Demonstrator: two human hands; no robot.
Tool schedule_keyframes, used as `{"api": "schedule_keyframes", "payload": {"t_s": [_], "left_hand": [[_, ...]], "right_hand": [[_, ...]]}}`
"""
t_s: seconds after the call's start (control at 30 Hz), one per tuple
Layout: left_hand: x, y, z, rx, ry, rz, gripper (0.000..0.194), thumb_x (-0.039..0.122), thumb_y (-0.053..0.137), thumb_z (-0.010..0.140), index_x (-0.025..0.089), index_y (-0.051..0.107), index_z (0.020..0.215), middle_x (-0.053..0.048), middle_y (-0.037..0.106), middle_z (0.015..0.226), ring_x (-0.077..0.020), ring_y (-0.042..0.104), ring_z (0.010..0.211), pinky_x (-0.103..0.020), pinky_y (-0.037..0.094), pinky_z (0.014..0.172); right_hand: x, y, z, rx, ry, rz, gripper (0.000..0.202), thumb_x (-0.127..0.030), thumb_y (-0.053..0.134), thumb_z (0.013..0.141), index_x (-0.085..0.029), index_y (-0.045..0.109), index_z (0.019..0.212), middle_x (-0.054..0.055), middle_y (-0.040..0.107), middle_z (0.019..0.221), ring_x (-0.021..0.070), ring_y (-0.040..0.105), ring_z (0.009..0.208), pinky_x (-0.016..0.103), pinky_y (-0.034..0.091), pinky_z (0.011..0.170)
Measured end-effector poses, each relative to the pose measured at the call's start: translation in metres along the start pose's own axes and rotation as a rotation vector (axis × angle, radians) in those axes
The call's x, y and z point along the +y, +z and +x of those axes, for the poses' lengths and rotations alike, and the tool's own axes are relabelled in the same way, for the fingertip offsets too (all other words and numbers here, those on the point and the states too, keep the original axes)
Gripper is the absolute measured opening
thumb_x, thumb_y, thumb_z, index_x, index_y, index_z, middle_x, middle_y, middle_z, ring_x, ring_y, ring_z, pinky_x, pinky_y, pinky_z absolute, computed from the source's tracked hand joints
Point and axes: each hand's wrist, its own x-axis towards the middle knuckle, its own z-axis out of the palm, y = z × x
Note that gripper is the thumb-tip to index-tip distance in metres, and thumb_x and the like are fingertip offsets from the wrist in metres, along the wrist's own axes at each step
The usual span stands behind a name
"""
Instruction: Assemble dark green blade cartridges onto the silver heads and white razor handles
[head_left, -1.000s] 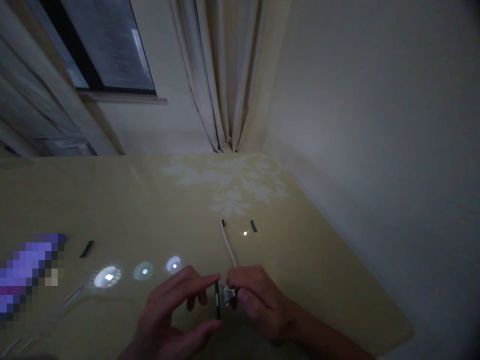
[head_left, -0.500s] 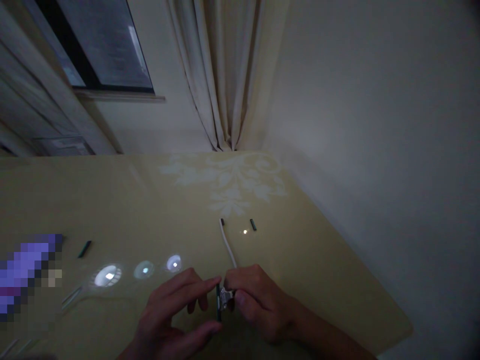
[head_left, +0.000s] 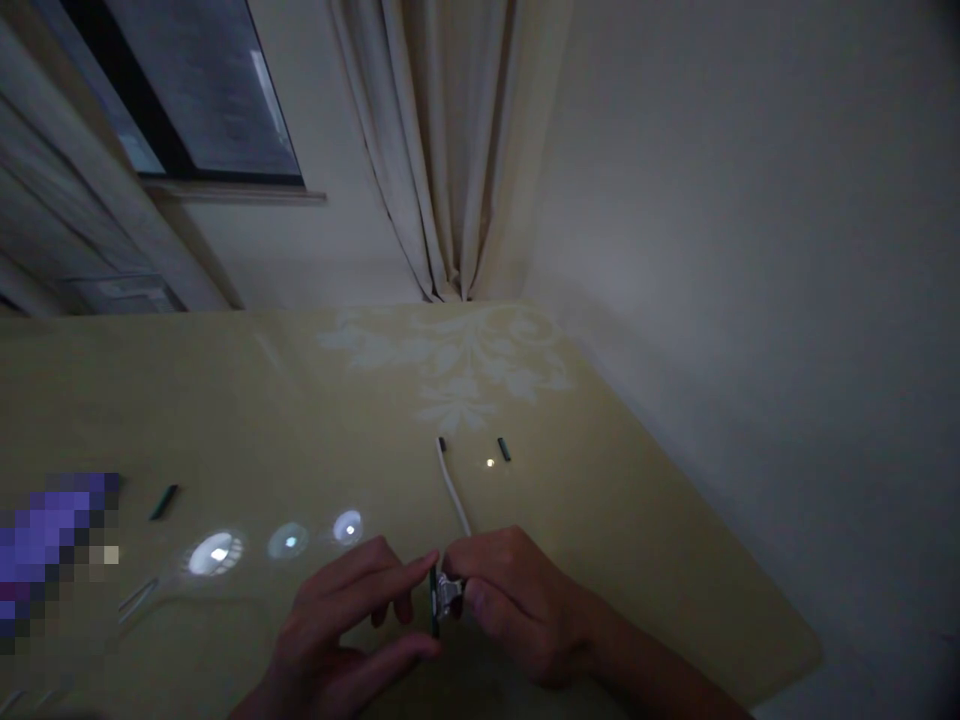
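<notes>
- Landmark: silver metal clip [head_left: 450,595], 1 pc., at my R fingertips, jutting L toward the strip.
- Dark strip [head_left: 433,603], 1 pc.: immed. L of clip, touching or nearly so; can't tell if there's a gap. Long axis runs approx. near-to-far, i.e. across the clip's L end, not in line w/ it. Tilt off the table: can't tell.
- Nearer hand: L for the strip, R for the clip.
- L hand [head_left: 334,615]: L of clip, half open in a wide C; index tip at strip's far end, thumb at near end, strip spanned btwn. them. Other fingers curled loosely under.
- R hand [head_left: 525,605]: R of clip, mostly closed, thumb & index pinching it. Knuckles up, forearm running off R & toward me.
- White cord-like pc. w/ dark tip [head_left: 453,492]: beyond clip, near end hidden behind R hand; can't tell if attached.
- Short dark pc. [head_left: 504,449]: beyond clip, slightly R, on table [head_left: 637,530].
- 2nd dark pc. [head_left: 163,502]: well L of clip, slightly beyond.
- Purple item, blurred [head_left: 52,535]: far L of clip.
</notes>
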Motion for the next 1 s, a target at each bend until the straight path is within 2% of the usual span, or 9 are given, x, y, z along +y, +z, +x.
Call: {"api": "schedule_keyframes", "payload": {"t_s": [0.17,0.33,0.5,0.73,1.0], "left_hand": [[-0.0008,0.0001,0.0001,0.005,-0.013,-0.054,0.04,0.041,0.077,0.099,0.026,0.075,0.135,0.001,0.071,0.072,-0.0126,0.066,0.059,-0.022,0.055,0.054],[-0.0035,0.0021,-0.0028,0.015,-0.037,-0.099,0.042,0.044,0.08,0.096,0.025,0.076,0.133,0.001,0.07,0.071,-0.0131,0.065,0.059,-0.023,0.054,0.054],[-0.003,0.0026,-0.0034,0.032,-0.045,-0.123,0.042,0.042,0.08,0.096,0.027,0.075,0.135,0.0,0.071,0.073,-0.0132,0.064,0.059,-0.024,0.054,0.054],[-0.006,0.0015,-0.0064,0.011,-0.049,-0.117,0.043,0.044,0.079,0.097,0.026,0.074,0.135,0.001,0.07,0.073,-0.0136,0.065,0.062,-0.025,0.055,0.058],[-0.0066,0.0016,-0.0061,0.021,-0.028,-0.106,0.044,0.044,0.08,0.096,0.025,0.074,0.135,0.001,0.069,0.075,-0.013,0.064,0.062,-0.024,0.054,0.058]], "right_hand": [[0.0025,-0.0038,0.0004,-0.091,0.064,0.18,0.049,-0.057,0.027,0.112,-0.021,0.052,0.089,0.002,0.056,0.083,0.0164,0.053,0.074,0.029,0.044,0.074],[0.0046,-0.0057,0.0036,-0.129,0.069,0.397,0.053,-0.064,0.036,0.11,-0.021,0.051,0.084,0.001,0.053,0.08,0.0158,0.051,0.073,0.029,0.042,0.071],[0.0068,-0.004,0.0058,-0.122,0.071,0.467,0.052,-0.065,0.043,0.108,-0.022,0.047,0.079,-0.001,0.047,0.077,0.0145,0.044,0.071,0.029,0.038,0.068],[0.0045,-0.0068,0.006,-0.147,0.086,0.543,0.049,-0.06,0.046,0.109,-0.018,0.058,0.086,0.003,0.057,0.083,0.0169,0.055,0.079,0.03,0.045,0.078],[0.004,-0.0072,0.0055,-0.164,0.076,0.502,0.052,-0.063,0.042,0.11,-0.019,0.058,0.087,0.003,0.058,0.084,0.0175,0.058,0.08,0.03,0.048,0.08]]}}
